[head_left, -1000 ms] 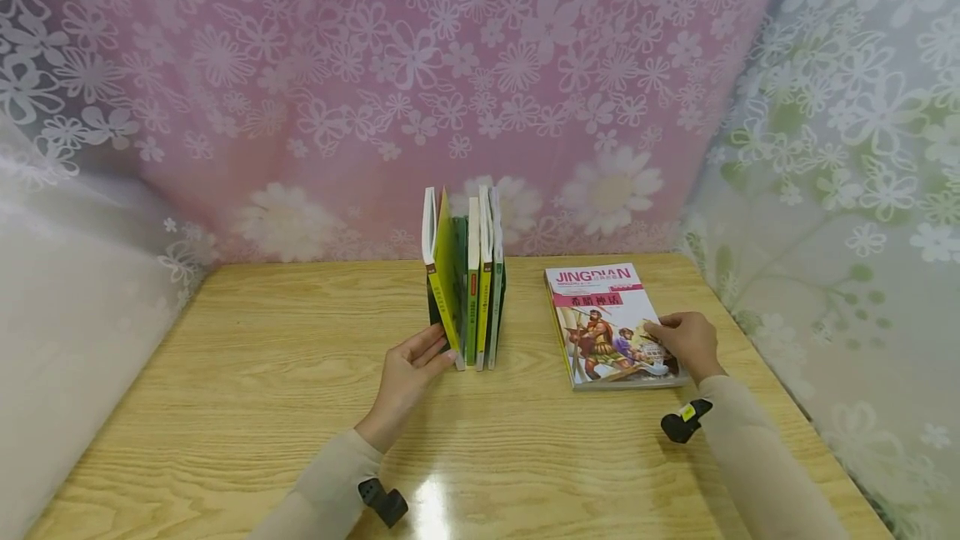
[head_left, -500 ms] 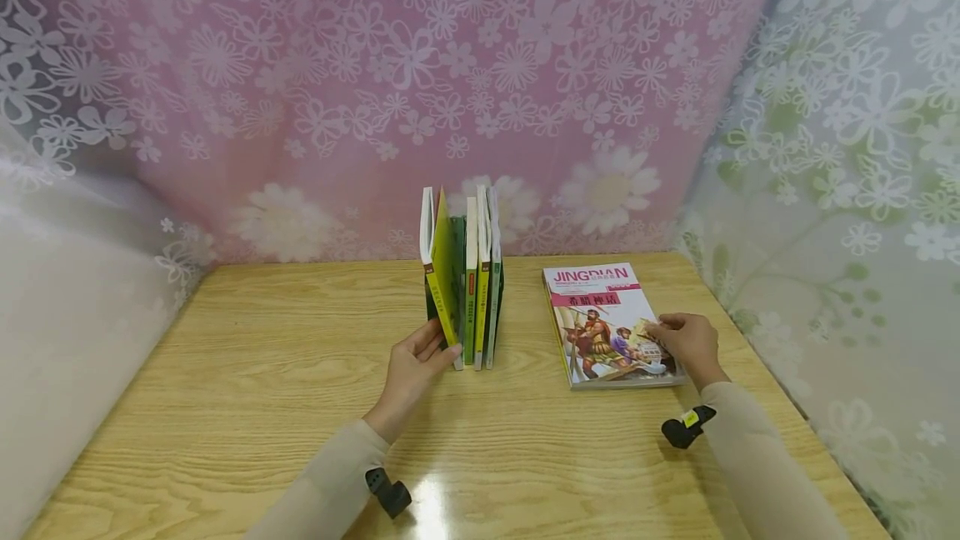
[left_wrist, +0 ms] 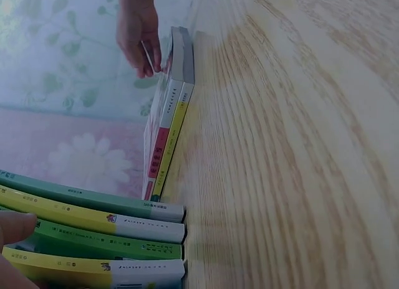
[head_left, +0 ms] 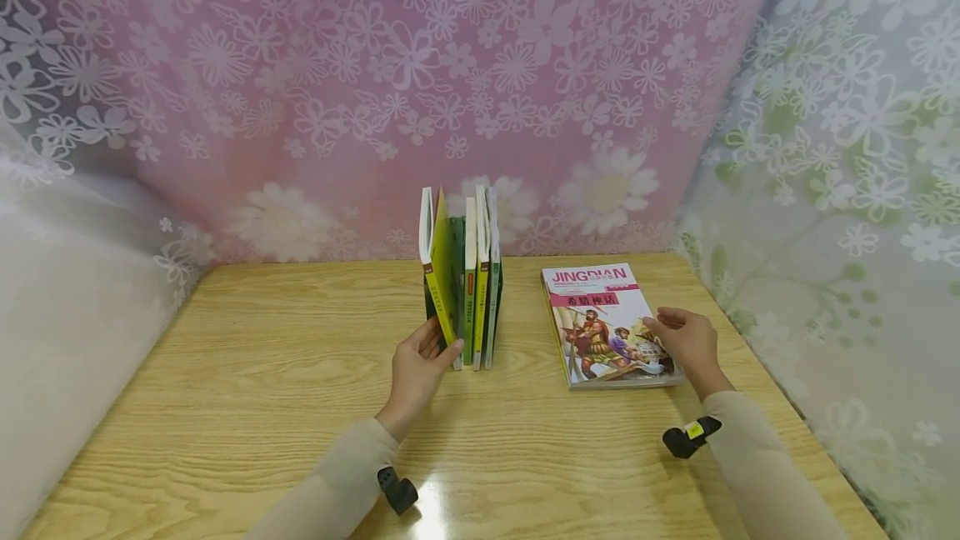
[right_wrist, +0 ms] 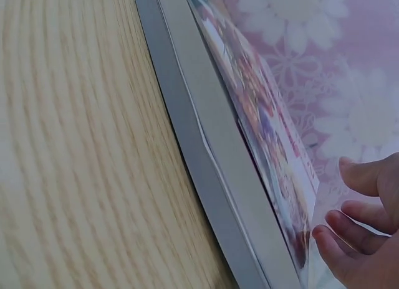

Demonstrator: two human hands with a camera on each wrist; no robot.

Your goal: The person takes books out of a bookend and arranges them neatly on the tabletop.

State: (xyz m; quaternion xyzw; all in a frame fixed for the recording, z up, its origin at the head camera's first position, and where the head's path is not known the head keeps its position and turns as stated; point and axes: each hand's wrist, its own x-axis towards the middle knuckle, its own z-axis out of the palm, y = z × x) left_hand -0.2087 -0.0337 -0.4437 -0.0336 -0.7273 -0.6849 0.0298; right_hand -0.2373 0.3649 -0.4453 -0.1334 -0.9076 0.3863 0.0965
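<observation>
Several thin books stand upright in a row mid-table. My left hand (head_left: 418, 365) holds the leftmost one, a yellow-spined book (head_left: 438, 290), low on its spine; the thumb is on the right side and the fingers are on the left. That book leans a little away from the green-spined book (head_left: 469, 315) beside it. To the right, a white-covered book (head_left: 592, 315) with a warrior picture lies flat on a second, yellow-spined book (left_wrist: 173, 146). My right hand (head_left: 688, 344) hovers at its right edge, thumb over the cover and fingers loosely bent, gripping nothing.
The row also has another yellow-spined book (head_left: 482, 307) and a pale green book (head_left: 492, 307) at its right end. A wooden table (head_left: 262, 382) runs back to a pink floral curtain (head_left: 450, 90). A pale floral curtain (head_left: 847, 232) borders the right side.
My left hand has shifted slightly to the right, its thumb now further across the leftmost book. The right hand has moved very little, and the flat books lie where they were.
</observation>
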